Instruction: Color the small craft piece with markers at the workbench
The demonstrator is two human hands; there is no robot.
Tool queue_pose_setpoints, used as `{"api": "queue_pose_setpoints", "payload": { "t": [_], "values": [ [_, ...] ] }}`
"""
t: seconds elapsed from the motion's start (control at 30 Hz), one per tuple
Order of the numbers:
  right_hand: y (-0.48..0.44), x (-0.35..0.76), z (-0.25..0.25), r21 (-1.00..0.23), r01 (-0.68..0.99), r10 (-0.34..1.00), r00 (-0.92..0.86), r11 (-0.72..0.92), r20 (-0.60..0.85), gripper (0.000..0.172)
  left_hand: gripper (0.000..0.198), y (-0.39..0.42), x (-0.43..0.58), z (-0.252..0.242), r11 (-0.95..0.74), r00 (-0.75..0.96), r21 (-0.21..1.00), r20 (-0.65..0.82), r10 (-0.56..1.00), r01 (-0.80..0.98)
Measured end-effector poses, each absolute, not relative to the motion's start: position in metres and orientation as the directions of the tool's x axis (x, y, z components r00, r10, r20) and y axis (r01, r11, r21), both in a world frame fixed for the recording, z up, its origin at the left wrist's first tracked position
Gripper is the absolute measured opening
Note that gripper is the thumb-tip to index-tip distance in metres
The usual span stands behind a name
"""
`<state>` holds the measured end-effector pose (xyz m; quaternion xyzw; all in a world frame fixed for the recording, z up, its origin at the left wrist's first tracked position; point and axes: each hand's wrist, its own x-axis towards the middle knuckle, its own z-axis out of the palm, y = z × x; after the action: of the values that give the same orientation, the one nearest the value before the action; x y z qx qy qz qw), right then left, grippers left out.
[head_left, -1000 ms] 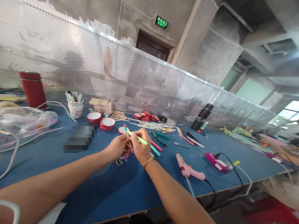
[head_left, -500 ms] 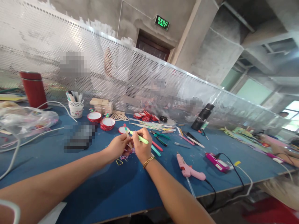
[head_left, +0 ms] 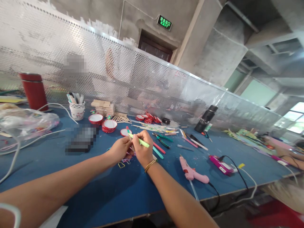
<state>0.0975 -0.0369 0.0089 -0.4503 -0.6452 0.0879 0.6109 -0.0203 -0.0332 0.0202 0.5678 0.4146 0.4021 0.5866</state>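
My left hand (head_left: 119,148) is closed around a thin craft stick (head_left: 127,129) whose upper end is coloured red and green. A light green marker (head_left: 144,143) sits in my right hand (head_left: 143,151), gripped like a pen, its tip at the stick just below the red end. Under my hands lie small coloured rubber-band-like loops (head_left: 121,165), partly hidden. A red-rimmed white disc (head_left: 123,132) rests just behind the stick. Beside my right hand are a red marker (head_left: 159,148) and a teal marker (head_left: 158,152).
Green-handled pliers (head_left: 162,141) lie right of my hands. Farther right are a pink glue gun (head_left: 191,171) and a magenta power strip (head_left: 220,165) with cables. A cup of pens (head_left: 77,110), a red flask (head_left: 35,91) and a black bottle (head_left: 206,118) stand toward the perforated divider (head_left: 133,72).
My right hand has shifted slightly left, bringing the marker tip across the stick. The left hand and the things on the table stay about where they were.
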Motion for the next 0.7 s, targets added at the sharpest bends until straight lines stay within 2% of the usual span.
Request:
{"api": "queue_pose_setpoints", "payload": {
  "t": [0.17,0.33,0.47,0.7],
  "values": [
    [-0.0362,0.0978,0.0088,-0.7,0.415,0.706,0.171,0.581,0.688,0.018,0.037,-0.034,-0.02,0.0206,0.039,0.325,0.999,-0.036,0.945,-0.004],
    [-0.036,0.0979,0.0088,-0.678,0.451,0.696,0.157,0.58,0.701,0.018,0.038,-0.0335,-0.0203,0.0197,0.04,0.326,0.999,-0.036,0.945,-0.006],
    [-0.036,0.0978,0.0092,-0.705,0.409,0.706,0.18,0.58,0.685,0.018,0.036,-0.0332,-0.0204,0.0201,0.04,0.307,0.999,-0.035,0.951,-0.01],
    [-0.0358,0.0981,0.0093,-0.675,0.462,0.691,0.168,0.575,0.703,0.018,0.035,-0.0333,-0.0206,0.0211,0.038,0.311,0.999,-0.036,0.95,-0.002]
  ]
}}
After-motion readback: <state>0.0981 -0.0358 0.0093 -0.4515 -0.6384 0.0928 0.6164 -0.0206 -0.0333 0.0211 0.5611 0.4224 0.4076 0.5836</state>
